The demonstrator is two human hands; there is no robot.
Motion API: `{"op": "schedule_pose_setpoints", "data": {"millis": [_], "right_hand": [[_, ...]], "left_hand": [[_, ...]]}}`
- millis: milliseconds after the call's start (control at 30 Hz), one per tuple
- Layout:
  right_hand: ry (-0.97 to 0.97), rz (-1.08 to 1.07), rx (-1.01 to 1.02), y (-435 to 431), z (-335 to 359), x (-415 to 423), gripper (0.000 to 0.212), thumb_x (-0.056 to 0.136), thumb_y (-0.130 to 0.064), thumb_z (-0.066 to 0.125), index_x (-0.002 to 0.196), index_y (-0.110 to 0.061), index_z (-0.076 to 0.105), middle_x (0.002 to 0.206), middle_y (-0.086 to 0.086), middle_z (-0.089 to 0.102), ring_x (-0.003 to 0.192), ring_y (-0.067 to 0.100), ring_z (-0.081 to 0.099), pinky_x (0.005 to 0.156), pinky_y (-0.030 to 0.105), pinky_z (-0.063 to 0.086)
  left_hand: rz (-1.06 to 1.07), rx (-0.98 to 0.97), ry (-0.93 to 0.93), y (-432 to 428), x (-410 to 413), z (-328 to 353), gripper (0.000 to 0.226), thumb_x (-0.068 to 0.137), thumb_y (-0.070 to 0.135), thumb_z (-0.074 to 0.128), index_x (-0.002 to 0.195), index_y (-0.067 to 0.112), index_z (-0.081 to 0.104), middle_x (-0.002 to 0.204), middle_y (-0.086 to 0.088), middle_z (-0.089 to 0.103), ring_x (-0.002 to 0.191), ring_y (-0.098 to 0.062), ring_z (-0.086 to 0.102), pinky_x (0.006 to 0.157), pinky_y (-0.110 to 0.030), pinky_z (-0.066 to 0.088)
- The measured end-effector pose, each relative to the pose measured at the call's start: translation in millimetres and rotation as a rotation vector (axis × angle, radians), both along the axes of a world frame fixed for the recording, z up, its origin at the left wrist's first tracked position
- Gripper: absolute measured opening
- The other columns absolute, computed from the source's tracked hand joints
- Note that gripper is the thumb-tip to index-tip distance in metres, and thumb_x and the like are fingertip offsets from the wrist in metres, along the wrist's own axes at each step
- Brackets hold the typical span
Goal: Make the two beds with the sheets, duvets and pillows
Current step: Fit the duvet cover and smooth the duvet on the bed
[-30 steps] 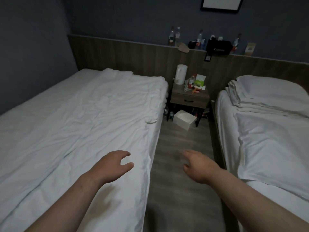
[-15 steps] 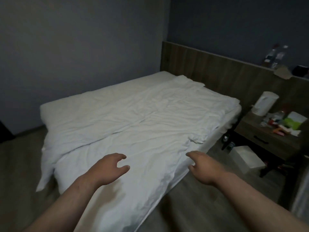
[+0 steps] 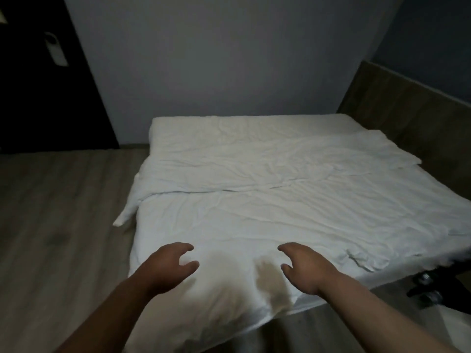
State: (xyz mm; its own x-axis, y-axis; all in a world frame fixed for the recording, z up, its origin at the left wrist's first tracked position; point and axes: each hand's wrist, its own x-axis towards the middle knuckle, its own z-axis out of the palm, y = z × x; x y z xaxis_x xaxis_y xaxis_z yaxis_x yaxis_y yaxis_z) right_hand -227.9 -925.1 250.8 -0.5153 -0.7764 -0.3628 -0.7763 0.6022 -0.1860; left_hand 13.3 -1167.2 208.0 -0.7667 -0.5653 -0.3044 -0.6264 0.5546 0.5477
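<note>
Holding: nothing in either hand.
Left hand [image 3: 168,266]: palm down, fingers loosely curved, thumb apart, over the near corner of the duvet [image 3: 254,212]; whether it touches the cloth cannot be told.
Right hand [image 3: 305,268]: same relaxed pose, beside the left hand with a strip of duvet between them; shadows lie on the cloth under both.
Duvet: white and creased, spread over the bed; a fold edge runs across its middle; its near corner drapes over the bed's edge, and another corner hangs off the left side toward the floor [image 3: 63,212].
Sheet [image 3: 229,123]: a white strip showing past the duvet, along the wall [image 3: 216,59].
Headboard [image 3: 407,110]: wood panel at the bed's right end.
Door [image 3: 38,98]: dark, far left, with a pale tag [image 3: 56,49] on it.
Dark object [image 3: 428,289]: low at the right edge, too dim to name.
</note>
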Motion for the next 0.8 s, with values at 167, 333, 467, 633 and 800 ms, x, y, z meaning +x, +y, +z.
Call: {"op": "schedule_pose_setpoints", "data": {"millis": [167, 333, 467, 633, 800], "right_hand": [[-0.046, 0.24, 0.047, -47, -28, -1, 0.056, 0.1, -0.043, 0.045, 0.152, -0.026, 0.033, 0.157, -0.006, 0.033, 0.144, 0.015, 0.031, 0.116, 0.028, 0.027], [-0.111, 0.478, 0.086, -82, -74, 7, 0.067, 0.097, -0.054, 0.048, 0.155, -0.027, 0.027, 0.161, -0.003, 0.027, 0.148, 0.018, 0.025, 0.12, 0.034, 0.024], [-0.169, 0.649, 0.164, -98, -135, 19, 0.07, 0.096, -0.054, 0.051, 0.155, -0.028, 0.025, 0.162, -0.001, 0.025, 0.149, 0.019, 0.022, 0.119, 0.036, 0.022], [-0.234, 0.744, 0.235, -118, -237, 33, 0.08, 0.09, -0.058, 0.058, 0.156, -0.03, 0.023, 0.164, -0.001, 0.02, 0.15, 0.019, 0.018, 0.12, 0.035, 0.018], [-0.222, 0.736, 0.309, -130, -351, 41, 0.112, 0.072, -0.079, 0.062, 0.157, -0.039, 0.001, 0.166, 0.0, -0.009, 0.152, 0.025, -0.007, 0.122, 0.044, 0.006]], "left_hand": [[0.221, 0.063, -0.035, 16, 38, -29, 0.055, 0.092, 0.048, 0.06, 0.14, 0.024, 0.05, 0.147, 0.007, 0.047, 0.136, -0.009, 0.041, 0.109, -0.023, 0.03], [0.498, 0.218, -0.043, 63, 61, -77, 0.059, 0.09, 0.053, 0.059, 0.14, 0.025, 0.05, 0.148, 0.005, 0.047, 0.133, -0.012, 0.045, 0.105, -0.026, 0.034], [0.724, 0.293, -0.048, 96, 74, -131, 0.055, 0.093, 0.044, 0.061, 0.143, 0.025, 0.046, 0.15, 0.004, 0.044, 0.133, -0.013, 0.045, 0.1, -0.022, 0.032], [1.056, 0.439, 0.076, 117, 82, -230, 0.056, 0.092, 0.032, 0.067, 0.143, 0.018, 0.048, 0.147, -0.006, 0.048, 0.133, -0.02, 0.045, 0.1, -0.028, 0.034], [1.291, 0.593, 0.242, 124, 78, -329, 0.082, 0.075, 0.052, 0.076, 0.145, 0.021, 0.046, 0.142, -0.002, 0.052, 0.118, -0.014, 0.054, 0.099, -0.032, 0.041]]}}
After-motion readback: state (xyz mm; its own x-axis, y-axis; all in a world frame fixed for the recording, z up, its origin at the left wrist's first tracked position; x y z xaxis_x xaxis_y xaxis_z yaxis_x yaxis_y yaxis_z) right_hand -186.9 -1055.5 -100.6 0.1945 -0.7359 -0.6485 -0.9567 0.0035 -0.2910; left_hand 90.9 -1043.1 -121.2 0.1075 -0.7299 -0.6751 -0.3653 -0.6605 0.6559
